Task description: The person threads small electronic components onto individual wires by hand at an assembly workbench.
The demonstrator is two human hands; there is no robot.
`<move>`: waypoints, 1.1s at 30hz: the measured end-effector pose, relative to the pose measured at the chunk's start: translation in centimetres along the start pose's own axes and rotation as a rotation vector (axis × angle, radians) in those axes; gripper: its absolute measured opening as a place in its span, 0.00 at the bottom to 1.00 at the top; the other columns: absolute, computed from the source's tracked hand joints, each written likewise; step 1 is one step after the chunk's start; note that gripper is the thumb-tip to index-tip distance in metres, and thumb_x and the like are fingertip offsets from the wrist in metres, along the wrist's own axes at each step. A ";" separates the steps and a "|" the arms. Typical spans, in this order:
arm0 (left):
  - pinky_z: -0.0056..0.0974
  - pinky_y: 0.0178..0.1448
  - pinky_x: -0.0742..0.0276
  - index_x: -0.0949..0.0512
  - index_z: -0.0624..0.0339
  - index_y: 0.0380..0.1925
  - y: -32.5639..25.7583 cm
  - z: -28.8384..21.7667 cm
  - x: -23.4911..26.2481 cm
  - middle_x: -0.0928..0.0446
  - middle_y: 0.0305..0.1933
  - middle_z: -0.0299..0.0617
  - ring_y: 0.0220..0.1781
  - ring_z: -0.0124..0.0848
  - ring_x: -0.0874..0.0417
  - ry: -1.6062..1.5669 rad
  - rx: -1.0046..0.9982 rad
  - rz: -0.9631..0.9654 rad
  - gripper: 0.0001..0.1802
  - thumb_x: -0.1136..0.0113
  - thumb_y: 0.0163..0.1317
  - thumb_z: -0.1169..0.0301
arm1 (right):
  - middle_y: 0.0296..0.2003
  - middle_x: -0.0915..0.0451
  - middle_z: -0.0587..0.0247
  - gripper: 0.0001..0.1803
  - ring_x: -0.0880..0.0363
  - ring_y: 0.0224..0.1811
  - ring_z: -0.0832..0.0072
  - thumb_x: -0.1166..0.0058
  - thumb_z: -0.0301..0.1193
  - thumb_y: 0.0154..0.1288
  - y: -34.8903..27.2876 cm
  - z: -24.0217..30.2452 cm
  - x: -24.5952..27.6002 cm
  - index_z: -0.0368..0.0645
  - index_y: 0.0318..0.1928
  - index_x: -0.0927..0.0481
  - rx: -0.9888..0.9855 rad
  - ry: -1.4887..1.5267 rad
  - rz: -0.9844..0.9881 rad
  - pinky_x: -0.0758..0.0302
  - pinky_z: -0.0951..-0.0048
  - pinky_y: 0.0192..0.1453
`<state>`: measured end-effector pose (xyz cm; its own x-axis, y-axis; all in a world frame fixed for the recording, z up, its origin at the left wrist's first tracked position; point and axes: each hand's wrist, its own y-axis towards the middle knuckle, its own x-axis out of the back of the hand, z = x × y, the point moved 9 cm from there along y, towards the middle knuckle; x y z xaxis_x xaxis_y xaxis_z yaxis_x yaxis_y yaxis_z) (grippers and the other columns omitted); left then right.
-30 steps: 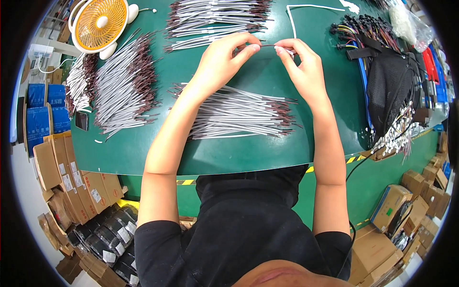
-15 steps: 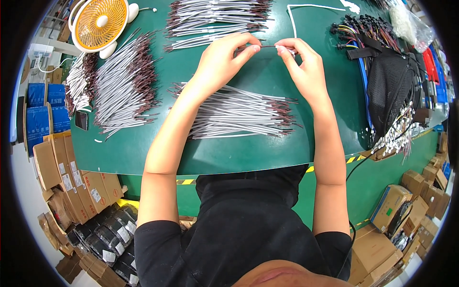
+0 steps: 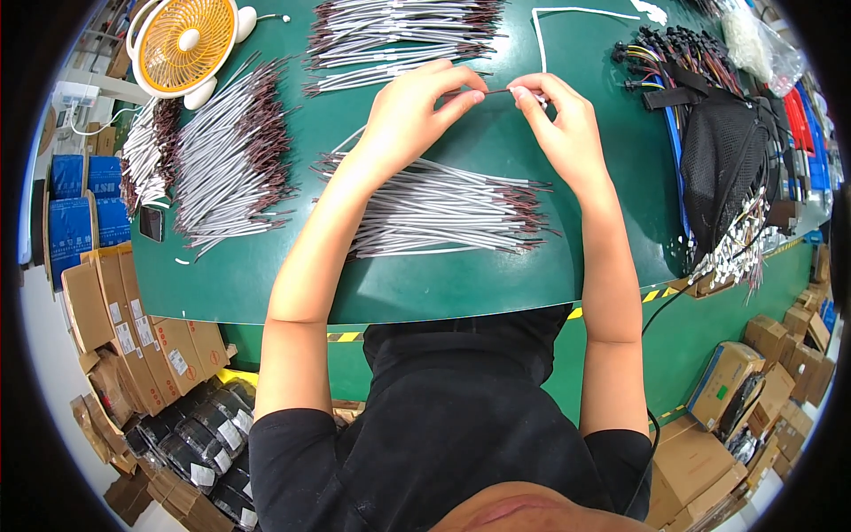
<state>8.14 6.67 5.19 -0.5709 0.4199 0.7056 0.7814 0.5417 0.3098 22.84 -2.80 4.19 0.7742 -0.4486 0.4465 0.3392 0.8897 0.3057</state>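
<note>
Worktop: green worktop (image 3: 461,284) with a rounded front edge, covered in piles of thin wires.
Left hand: left hand (image 3: 412,111) is raised over the far middle of the worktop, its fingers (image 3: 461,96) pinched together on one thin wire.
Right hand: right hand (image 3: 567,129) is just beside the left one, its fingers (image 3: 530,89) pinched together on the other end of the same wire.
Wire: thin wire (image 3: 496,90) runs straight across the small gap between the two hands, held at both ends by the fingertips, up off the worktop.
Near pile: big pile of grey wires with dark red ends (image 3: 443,213) lies flat under the wrists, closer to the person than the held wire.
Far pile: another pile of grey wires (image 3: 399,31) lies beyond the hands, at the far edge.
Left pile: more grey wires (image 3: 230,155) lie fanned out to the left, well apart from the hands.
Fan: small orange fan (image 3: 182,40) stands at the far left corner.
Bag: black mesh bag (image 3: 722,160) lies on the right, with coloured wires (image 3: 656,53) beside it.
Floor: brown boxes (image 3: 115,310) stand on the floor at the left.
</note>
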 end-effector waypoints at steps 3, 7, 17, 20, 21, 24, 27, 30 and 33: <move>0.38 0.39 0.25 0.14 0.54 0.44 0.0 -0.5 0.0 0.19 0.38 0.38 0.35 0.33 0.20 0.025 -0.060 -0.013 0.07 0.33 0.70 0.67 | 0.40 0.14 0.60 0.09 0.19 0.39 0.72 0.40 0.30 0.75 0.0 -0.3 -0.3 0.38 0.47 0.14 -0.029 -0.040 0.040 0.22 0.70 0.48; 0.37 0.40 0.23 0.14 0.53 0.44 -0.2 -0.1 -0.3 0.17 0.38 0.38 0.37 0.34 0.17 0.016 -0.056 -0.018 0.07 0.34 0.70 0.66 | 0.39 0.15 0.59 0.09 0.17 0.41 0.73 0.41 0.30 0.76 0.0 0.5 -0.9 0.39 0.48 0.15 0.018 -0.021 0.109 0.22 0.70 0.49; 0.39 0.40 0.20 0.19 0.51 0.47 -0.6 -1.7 -1.1 0.13 0.41 0.39 0.37 0.36 0.12 0.025 -0.125 0.105 0.11 0.33 0.71 0.61 | 0.34 0.18 0.64 0.10 0.20 0.41 0.78 0.47 0.26 0.78 -0.6 -1.8 -2.9 0.40 0.56 0.24 -0.148 0.360 0.308 0.24 0.74 0.50; 0.40 0.39 0.19 0.19 0.50 0.47 -1.0 -2.9 -1.0 0.13 0.38 0.38 0.35 0.38 0.11 0.087 -0.231 0.005 0.12 0.32 0.69 0.60 | 0.33 0.20 0.66 0.09 0.22 0.40 0.79 0.48 0.26 0.79 -0.9 -1.1 -3.3 0.40 0.55 0.25 -0.145 0.417 0.334 0.26 0.76 0.49; 0.40 0.39 0.19 0.19 0.50 0.47 -0.9 -2.9 -1.0 0.13 0.38 0.38 0.35 0.38 0.11 0.087 -0.231 0.004 0.12 0.32 0.69 0.60 | 0.33 0.20 0.66 0.09 0.22 0.40 0.79 0.48 0.26 0.79 -0.9 -1.1 -3.3 0.40 0.55 0.25 -0.145 0.416 0.333 0.26 0.76 0.49; 0.40 0.36 0.20 0.18 0.48 0.48 -0.7 -2.7 -0.8 0.14 0.35 0.38 0.32 0.39 0.13 0.096 -0.215 -0.028 0.11 0.33 0.71 0.59 | 0.32 0.21 0.68 0.08 0.23 0.40 0.80 0.47 0.27 0.80 -0.5 -0.9 -2.6 0.40 0.54 0.25 -0.094 0.434 0.252 0.26 0.76 0.49; 0.39 0.35 0.21 0.18 0.47 0.47 -0.4 -1.6 -0.1 0.15 0.32 0.39 0.30 0.39 0.14 0.133 -0.097 -0.054 0.10 0.35 0.73 0.58 | 0.33 0.21 0.68 0.08 0.24 0.40 0.81 0.47 0.27 0.81 -0.1 -0.6 -0.8 0.40 0.54 0.25 -0.037 0.362 0.086 0.27 0.77 0.49; 0.39 0.34 0.22 0.18 0.47 0.47 -0.4 -1.3 -0.3 0.16 0.31 0.39 0.29 0.38 0.15 0.124 -0.054 -0.010 0.10 0.37 0.74 0.57 | 0.33 0.21 0.69 0.07 0.24 0.40 0.82 0.46 0.27 0.81 0.0 -0.2 -0.5 0.40 0.54 0.24 -0.019 0.382 0.064 0.27 0.78 0.48; 0.39 0.34 0.23 0.18 0.48 0.47 -0.5 -1.2 -0.7 0.16 0.31 0.38 0.28 0.37 0.15 0.132 -0.034 0.000 0.10 0.37 0.74 0.58 | 0.33 0.21 0.69 0.07 0.24 0.40 0.82 0.47 0.27 0.81 -0.2 0.0 -1.4 0.40 0.54 0.23 -0.054 0.317 0.126 0.27 0.78 0.47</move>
<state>8.44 5.26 5.28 -0.5340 0.3191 0.7830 0.7911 0.5153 0.3296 21.71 -2.35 3.48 0.9364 -0.2939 0.1915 0.2520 0.9434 0.2158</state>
